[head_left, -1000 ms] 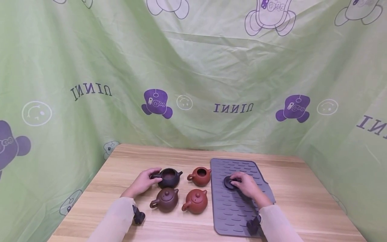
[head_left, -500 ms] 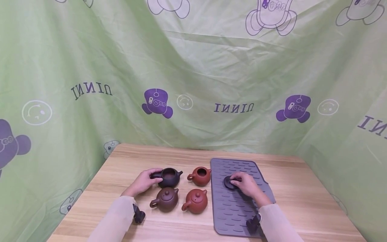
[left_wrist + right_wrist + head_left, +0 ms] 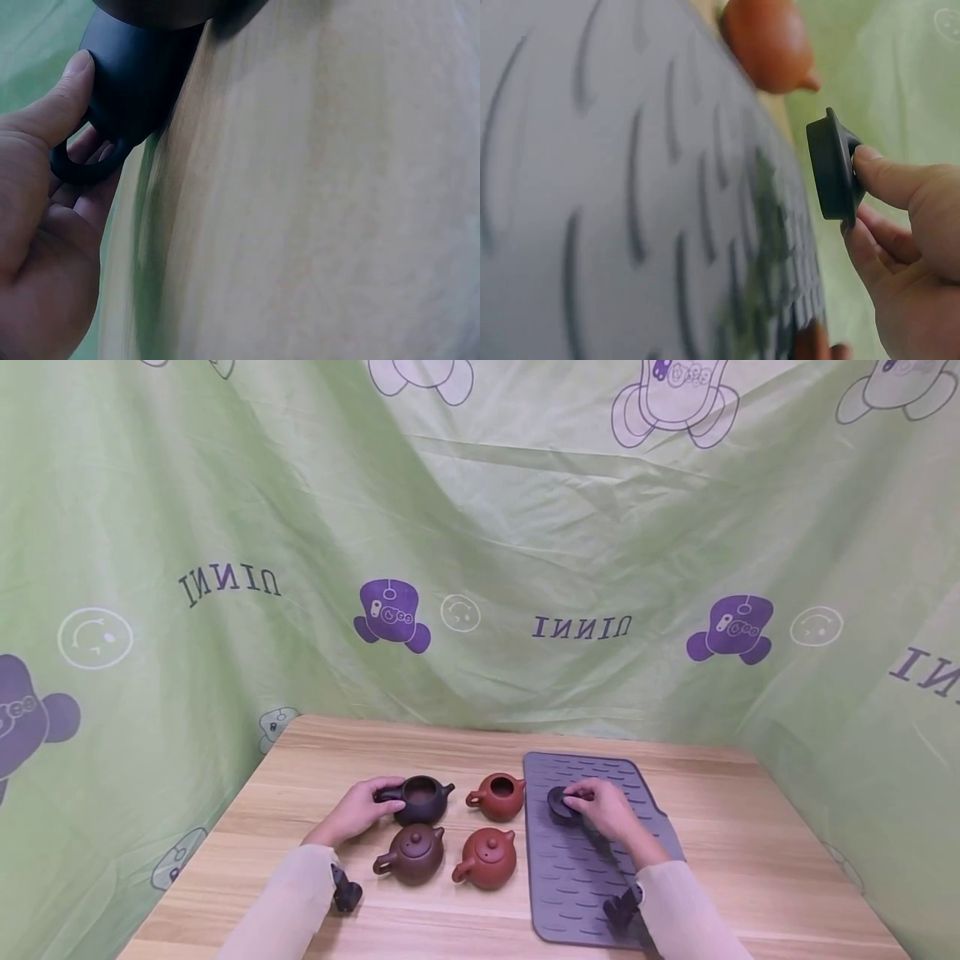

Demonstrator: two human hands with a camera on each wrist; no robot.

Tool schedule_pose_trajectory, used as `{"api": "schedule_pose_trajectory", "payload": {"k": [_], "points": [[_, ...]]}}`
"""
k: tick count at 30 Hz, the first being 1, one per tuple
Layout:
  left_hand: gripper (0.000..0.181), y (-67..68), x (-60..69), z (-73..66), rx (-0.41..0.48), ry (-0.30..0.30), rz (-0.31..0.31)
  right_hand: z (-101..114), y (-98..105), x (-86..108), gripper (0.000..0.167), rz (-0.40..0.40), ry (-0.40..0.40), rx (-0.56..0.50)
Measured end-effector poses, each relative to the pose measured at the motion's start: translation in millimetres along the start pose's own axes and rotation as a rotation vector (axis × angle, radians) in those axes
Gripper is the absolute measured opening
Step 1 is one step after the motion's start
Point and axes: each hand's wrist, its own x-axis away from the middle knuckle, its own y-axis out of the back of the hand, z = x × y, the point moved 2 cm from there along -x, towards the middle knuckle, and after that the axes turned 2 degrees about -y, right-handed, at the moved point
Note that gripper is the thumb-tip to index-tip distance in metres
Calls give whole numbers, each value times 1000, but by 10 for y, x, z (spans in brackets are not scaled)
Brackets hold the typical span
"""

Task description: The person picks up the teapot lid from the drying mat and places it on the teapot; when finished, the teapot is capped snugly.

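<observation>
A black teapot without its lid [image 3: 422, 802] stands at the back left, and my left hand [image 3: 354, 812] grips it at the handle side. In the left wrist view the thumb of my left hand [image 3: 52, 195] presses the black body [image 3: 135, 75] while fingers lie behind the looped handle. My right hand [image 3: 609, 814] pinches a black lid [image 3: 560, 806] above the grey mat [image 3: 577, 893]. The right wrist view shows the lid [image 3: 832, 169] tilted and raised off the mat, its knob between the thumb and fingers of my right hand [image 3: 915, 232].
A lidless red teapot [image 3: 501, 797] stands beside the mat's left edge. In front are a lidded brown teapot [image 3: 412, 855], close to the black one, and a lidded red teapot [image 3: 487, 860]. Green printed cloth [image 3: 480, 527] hangs behind the wooden table [image 3: 390, 918].
My right hand has lifted the black lid off the mat and shifted slightly left with it. The left hand keeps its grip on the black teapot, which has not visibly moved.
</observation>
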Motion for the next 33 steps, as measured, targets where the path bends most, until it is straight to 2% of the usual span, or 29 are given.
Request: {"api": "schedule_pose_trajectory", "payload": {"k": [10,18,23,33], "points": [[42,8,4,-27,3,-1,-12,408,3,-84,8,-23,12,-80],[41,-1,1,-30,-5,-17,-16,692,-70,-151,9,-7,34,-125],[42,-4,3,-9,-25,-15,-15,843,-166,-188,8,14,33,-169],[41,-1,14,-39,-3,7,-20,1137,-421,-229,12,68,72,-220]]}}
